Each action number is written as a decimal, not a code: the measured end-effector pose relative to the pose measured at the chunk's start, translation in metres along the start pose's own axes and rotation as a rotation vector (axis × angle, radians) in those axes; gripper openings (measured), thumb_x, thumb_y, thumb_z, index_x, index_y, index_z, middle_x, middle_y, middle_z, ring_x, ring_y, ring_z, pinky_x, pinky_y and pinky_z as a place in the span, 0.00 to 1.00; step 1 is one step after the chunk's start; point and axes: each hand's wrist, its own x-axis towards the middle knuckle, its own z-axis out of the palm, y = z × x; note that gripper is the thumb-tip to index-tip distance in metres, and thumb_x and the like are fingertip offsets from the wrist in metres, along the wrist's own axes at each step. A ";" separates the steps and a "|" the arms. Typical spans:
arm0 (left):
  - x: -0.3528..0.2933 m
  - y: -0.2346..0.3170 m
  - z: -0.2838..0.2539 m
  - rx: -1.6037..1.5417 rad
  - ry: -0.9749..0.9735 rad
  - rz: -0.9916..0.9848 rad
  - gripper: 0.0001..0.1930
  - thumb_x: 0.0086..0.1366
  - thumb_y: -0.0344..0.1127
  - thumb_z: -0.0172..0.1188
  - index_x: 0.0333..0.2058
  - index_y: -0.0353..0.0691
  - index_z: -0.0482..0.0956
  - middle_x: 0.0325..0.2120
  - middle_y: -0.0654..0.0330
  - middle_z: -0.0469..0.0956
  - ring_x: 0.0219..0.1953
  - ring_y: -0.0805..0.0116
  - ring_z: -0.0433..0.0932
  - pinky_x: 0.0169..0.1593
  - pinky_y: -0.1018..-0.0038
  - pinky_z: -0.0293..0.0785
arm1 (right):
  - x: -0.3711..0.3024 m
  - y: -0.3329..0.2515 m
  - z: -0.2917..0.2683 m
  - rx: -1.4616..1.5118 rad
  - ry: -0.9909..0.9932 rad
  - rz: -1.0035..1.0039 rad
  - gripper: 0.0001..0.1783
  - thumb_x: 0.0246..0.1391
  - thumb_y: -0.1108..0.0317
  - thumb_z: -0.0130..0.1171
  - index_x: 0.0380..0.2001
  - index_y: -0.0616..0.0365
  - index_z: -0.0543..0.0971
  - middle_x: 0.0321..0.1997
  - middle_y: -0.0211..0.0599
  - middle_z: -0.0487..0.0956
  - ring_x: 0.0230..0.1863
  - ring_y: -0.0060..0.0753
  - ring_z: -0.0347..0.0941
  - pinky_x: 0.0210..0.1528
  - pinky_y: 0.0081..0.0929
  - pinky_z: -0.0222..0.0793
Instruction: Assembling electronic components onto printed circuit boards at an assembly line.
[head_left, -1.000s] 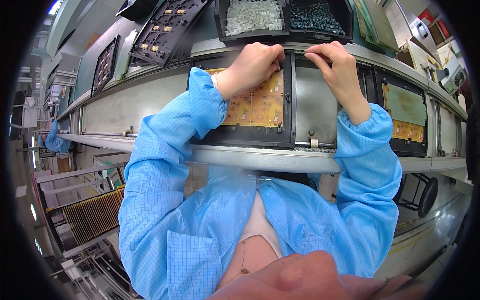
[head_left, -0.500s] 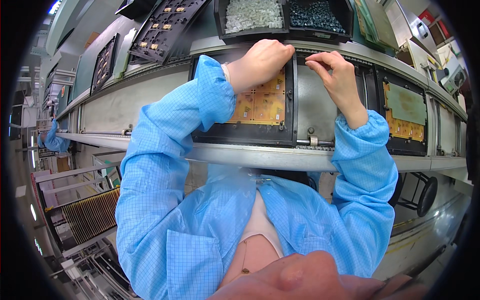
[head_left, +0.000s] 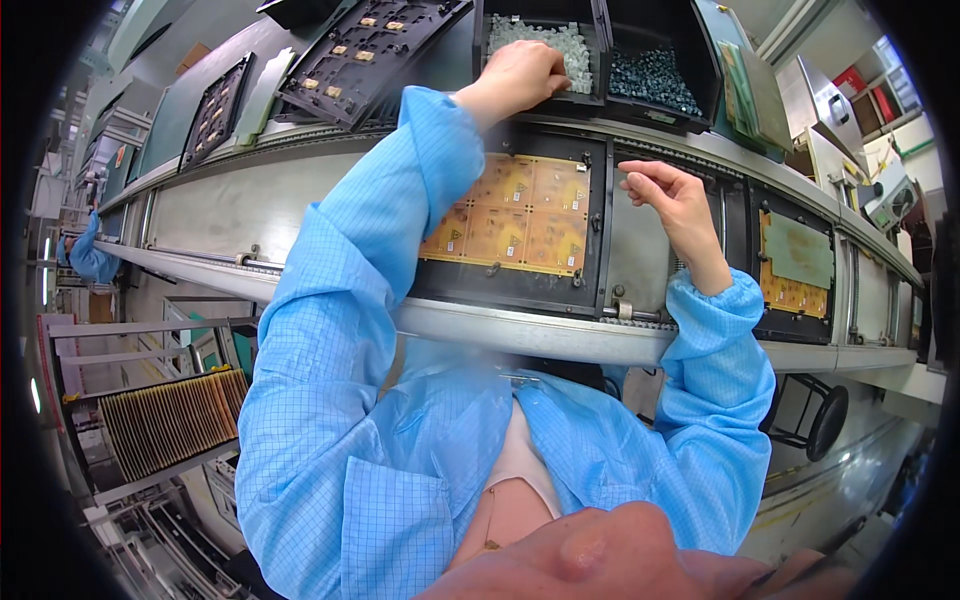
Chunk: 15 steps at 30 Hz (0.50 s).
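My left hand (head_left: 520, 78) reaches over the front of a black bin with small white plastic parts (head_left: 578, 62). Its fingers are curled downward and closed near the parts; what they hold is hidden. Above the conveyor, my right hand (head_left: 680, 205) hangs with thumb and forefinger drawn together in a pinch, and anything between the tips is too small to make out. Between my arms lies a yellow-orange circuit board panel (head_left: 505, 225) in a black carrier frame (head_left: 540, 290); my left sleeve covers its left part.
A second black bin holds dark blue small parts (head_left: 655, 85). To the right, another carrier bears a panel under a green sheet (head_left: 800, 245). Black trays with small parts (head_left: 350, 60) lean at the back left. The conveyor's metal rail (head_left: 520, 322) runs before me.
My left hand has moved from above the panel up to the white-parts bin. My right hand has come slightly nearer to me. The view has shifted a little.
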 end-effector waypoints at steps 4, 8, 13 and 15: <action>0.013 -0.004 0.009 -0.007 -0.056 -0.101 0.13 0.58 0.45 0.67 0.36 0.43 0.86 0.32 0.52 0.84 0.38 0.52 0.82 0.45 0.61 0.78 | 0.000 0.006 0.000 0.122 -0.063 0.079 0.16 0.63 0.66 0.59 0.50 0.63 0.80 0.39 0.34 0.83 0.38 0.19 0.76 0.45 0.19 0.73; 0.010 -0.007 0.003 -0.076 0.018 -0.071 0.09 0.55 0.38 0.66 0.34 0.42 0.86 0.32 0.56 0.85 0.36 0.58 0.84 0.44 0.65 0.79 | 0.000 0.013 -0.001 0.328 -0.133 0.166 0.17 0.64 0.68 0.58 0.53 0.64 0.77 0.43 0.36 0.82 0.40 0.21 0.77 0.49 0.21 0.74; -0.003 -0.013 0.005 -0.245 0.148 -0.035 0.09 0.55 0.34 0.67 0.33 0.38 0.83 0.29 0.57 0.84 0.32 0.64 0.84 0.40 0.71 0.79 | -0.001 0.013 -0.004 0.455 -0.244 0.208 0.14 0.64 0.69 0.58 0.50 0.64 0.76 0.44 0.40 0.82 0.44 0.27 0.79 0.51 0.26 0.77; -0.018 -0.001 -0.006 -0.397 0.169 -0.010 0.09 0.57 0.34 0.66 0.35 0.38 0.82 0.28 0.59 0.84 0.31 0.68 0.83 0.39 0.73 0.79 | -0.002 0.012 0.000 0.443 -0.243 0.209 0.14 0.64 0.70 0.58 0.49 0.64 0.76 0.45 0.41 0.82 0.45 0.28 0.80 0.52 0.27 0.77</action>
